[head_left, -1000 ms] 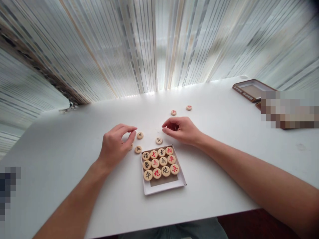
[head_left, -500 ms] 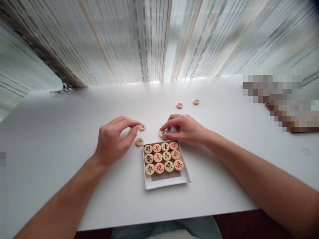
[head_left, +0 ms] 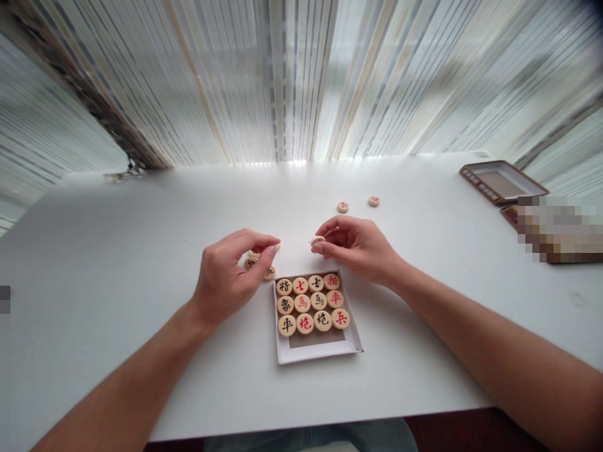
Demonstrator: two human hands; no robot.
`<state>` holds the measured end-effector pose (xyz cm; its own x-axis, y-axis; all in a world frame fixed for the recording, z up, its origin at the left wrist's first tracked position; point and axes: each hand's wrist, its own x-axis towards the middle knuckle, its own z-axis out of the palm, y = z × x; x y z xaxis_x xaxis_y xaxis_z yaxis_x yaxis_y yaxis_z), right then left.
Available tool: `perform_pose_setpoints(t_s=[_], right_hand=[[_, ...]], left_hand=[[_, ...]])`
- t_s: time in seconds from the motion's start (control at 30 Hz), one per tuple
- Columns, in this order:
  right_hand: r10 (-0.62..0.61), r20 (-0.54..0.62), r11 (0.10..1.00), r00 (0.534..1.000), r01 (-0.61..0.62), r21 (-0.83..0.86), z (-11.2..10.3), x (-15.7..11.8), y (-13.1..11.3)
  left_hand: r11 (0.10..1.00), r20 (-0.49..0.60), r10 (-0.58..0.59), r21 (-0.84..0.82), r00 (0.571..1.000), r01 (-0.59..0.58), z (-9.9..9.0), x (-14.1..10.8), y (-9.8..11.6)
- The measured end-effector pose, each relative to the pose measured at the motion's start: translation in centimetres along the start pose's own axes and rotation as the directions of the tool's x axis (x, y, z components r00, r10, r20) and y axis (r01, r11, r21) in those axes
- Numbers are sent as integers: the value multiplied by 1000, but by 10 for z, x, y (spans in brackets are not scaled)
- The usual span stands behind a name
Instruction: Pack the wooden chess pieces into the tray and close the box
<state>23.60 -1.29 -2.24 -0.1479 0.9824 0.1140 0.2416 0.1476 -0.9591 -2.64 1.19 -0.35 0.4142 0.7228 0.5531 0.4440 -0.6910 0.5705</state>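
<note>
“Xiangqi piece point(head_left: 317, 240) in the right hand point(head_left: 360, 251), see it? Thumb and forefinger pinch it by the rim, tipped over, and it looks clear of the desk point(head_left: 117, 263).”

“And the left hand point(head_left: 230, 270)?”

“Its fingertips are on a second piece point(head_left: 277, 245), mostly covered. I can't tell whether that one is gripped or only touched.”

“What's that bunched under the left fingers?”

“More black-lettered pieces point(head_left: 250, 263), partly hidden behind the thumb. That's the spot I'd worry about: a careless sweep of the thumb could scatter them.”

“What about the right hand's piece?”

“Held only at the fingertips, so a loose pinch might let it slip and drop into the white tray point(head_left: 320, 355) just on the near side of both hands. It could jolt the twelve pieces point(head_left: 302, 304) out of their three rows.”

“And those two red-lettered pieces point(head_left: 343, 206) past the right hand?”

“Beyond its knuckles, not touching it. Reaching over there with a piece pinched could flick one farther off.”
</note>
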Motion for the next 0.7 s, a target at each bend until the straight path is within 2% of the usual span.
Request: perform_pose_setpoints(t_s=[0.13, 0.27, 0.47, 0.57, 0.7], right_hand=[[82, 33, 974, 996, -87, 209, 9, -10, -17], [116, 64, 941, 991, -130, 312, 12, -17, -27], [153, 143, 896, 978, -198, 398, 14, -21, -32], [141, 172, 877, 975, -203, 435, 17, -22, -32], [121, 182, 858, 976, -195, 476, 19, -23, -33]], left_hand=[[984, 48, -66, -162, 997, 73, 4, -5, 8], [963, 84, -87, -249, 993, 105, 9, -9, 16], [936, 121, -100, -324, 988, 135, 12, -10, 19], [929, 125, -77, -352, 989, 116, 11, -9, 20], [900, 140, -106, -407, 984, 154, 11, -10, 22]])
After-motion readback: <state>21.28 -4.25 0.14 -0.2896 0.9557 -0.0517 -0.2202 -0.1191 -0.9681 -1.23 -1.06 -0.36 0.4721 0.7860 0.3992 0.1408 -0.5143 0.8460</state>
